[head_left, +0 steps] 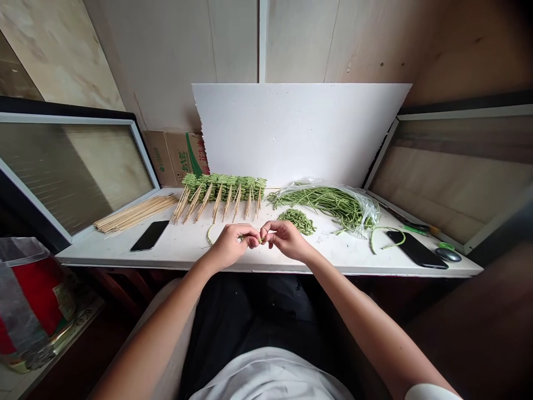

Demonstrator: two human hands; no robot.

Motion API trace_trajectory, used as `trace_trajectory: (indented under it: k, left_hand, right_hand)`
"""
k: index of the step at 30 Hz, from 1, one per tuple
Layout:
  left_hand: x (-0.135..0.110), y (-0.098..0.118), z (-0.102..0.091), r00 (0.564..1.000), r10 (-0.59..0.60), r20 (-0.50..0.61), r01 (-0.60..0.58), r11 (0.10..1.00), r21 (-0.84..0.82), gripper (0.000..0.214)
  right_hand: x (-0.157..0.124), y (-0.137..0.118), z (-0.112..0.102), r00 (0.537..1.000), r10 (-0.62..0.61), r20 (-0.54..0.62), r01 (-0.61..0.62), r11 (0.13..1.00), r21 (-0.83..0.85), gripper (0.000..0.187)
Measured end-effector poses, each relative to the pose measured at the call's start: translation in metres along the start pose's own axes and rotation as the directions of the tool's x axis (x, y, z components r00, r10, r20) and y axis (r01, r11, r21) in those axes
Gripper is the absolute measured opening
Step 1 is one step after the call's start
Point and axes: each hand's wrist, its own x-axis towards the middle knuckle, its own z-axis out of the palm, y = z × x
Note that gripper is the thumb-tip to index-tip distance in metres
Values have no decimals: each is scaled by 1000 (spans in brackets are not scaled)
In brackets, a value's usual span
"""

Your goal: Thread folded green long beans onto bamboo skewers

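Note:
My left hand (233,243) and my right hand (283,238) meet over the front of the white table (183,244), fingers pinched together on a short green bean piece (260,240) and what looks like a thin skewer tip. Just behind my right hand lies a small heap of cut bean pieces (297,220). A row of finished bean skewers (220,194) lies at the back. Long green beans (333,203) spill from a clear plastic bag on the right. Bare bamboo skewers (135,214) are piled at the left.
A black phone (150,235) lies left of my hands, another phone (416,249) at the right, with a small dark round object (448,254) beside it. A white board (300,130) leans on the wall, a cardboard box (175,156) beside it. A red container (31,300) stands lower left.

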Motion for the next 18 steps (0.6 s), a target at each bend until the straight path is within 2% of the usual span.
trace_trajectory:
  k: [5,8,11,14,16,18]
  left_hand:
    - [1,-3,6,1000,-6,-2,6,1000,30,16]
    - [2,-7,2,1000,9,-26,-7,997,81,17]
    - [2,-14,-13,995,-20,-99,32,993,116,15]
    - [2,-24,-29,976,-100,-193,123,986,116,15]
    - [3,-29,-33,969,-138,-206,161,982,99,23]
    - [3,-32,-30,970,-171,-174,186,979,77,28]
  right_hand:
    - [0,-9,-5,999,-12,-39,3,973,-230,12]
    - [-1,-14,-14,996,-61,-72,39,962,-272,13]
    - [-3,-21,-39,971,-99,-216,44,968,-246,13]
    - [-7,-22,-74,905,-153,-396,22,949,-316,18]
    - [-9,-15,-95,866,-151,-477,-37,931,-362,24]
    - [-11,2,-111,852,-101,-513,-127,912,-391,27]
